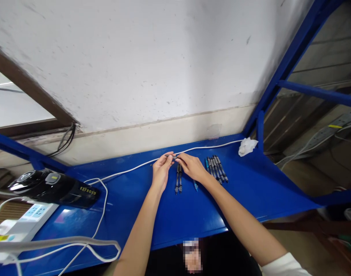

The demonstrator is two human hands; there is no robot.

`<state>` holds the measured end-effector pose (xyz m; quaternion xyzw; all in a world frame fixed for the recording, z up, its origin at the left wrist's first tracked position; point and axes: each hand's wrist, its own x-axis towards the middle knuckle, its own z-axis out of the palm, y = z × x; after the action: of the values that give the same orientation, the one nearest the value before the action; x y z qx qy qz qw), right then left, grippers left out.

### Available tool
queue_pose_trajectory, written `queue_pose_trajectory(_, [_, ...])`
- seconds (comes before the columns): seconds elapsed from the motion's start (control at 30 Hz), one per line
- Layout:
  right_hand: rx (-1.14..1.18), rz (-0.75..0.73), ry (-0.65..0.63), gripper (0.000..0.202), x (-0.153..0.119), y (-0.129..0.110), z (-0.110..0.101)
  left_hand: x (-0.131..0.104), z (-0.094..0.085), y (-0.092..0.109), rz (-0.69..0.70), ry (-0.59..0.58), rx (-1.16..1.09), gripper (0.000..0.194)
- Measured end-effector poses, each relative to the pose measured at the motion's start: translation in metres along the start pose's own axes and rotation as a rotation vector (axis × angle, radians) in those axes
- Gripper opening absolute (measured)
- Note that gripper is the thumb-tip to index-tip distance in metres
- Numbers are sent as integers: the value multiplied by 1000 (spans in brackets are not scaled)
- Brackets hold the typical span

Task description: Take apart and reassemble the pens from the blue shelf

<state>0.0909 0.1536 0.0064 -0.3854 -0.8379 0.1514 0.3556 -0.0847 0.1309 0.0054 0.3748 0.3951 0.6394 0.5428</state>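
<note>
A dark pen (pixel 171 156) is held between my two hands near the back of the blue table. My left hand (pixel 161 168) is closed on the pen's left part, and my right hand (pixel 192 165) pinches its right end. Below the hands, two dark pens (pixel 178 179) lie side by side. A blue-tipped pen (pixel 195 186) lies partly hidden under my right hand. To the right, a row of several pens (pixel 216 168) lies on the table, the leftmost with a light blue part.
The blue table (pixel 250 188) meets a white wall. A white cable (pixel 135 167) runs along its back to a crumpled tissue (pixel 247 146). At the left are a black bottle (pixel 69 190), a power strip (pixel 34 220) and loose cables. Blue frame posts stand at both sides.
</note>
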Motion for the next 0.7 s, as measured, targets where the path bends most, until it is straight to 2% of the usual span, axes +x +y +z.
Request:
queue_pose_trajectory(0.07, [5, -1, -15, 26, 0, -1, 0, 1, -1, -1, -2, -7, -3, 36])
queue_pose_trajectory(0.17, [30, 36, -1, 20, 0, -1, 0, 2, -1, -1, -4, -27, -36, 40])
queue_pose_trajectory(0.33, [2, 26, -7, 19, 1, 0, 0, 2, 0, 0, 8, -40, -45, 33])
queue_pose_trajectory(0.7, [6, 1, -5, 19, 0, 0, -1, 2, 0, 0, 2, -43, -43, 33])
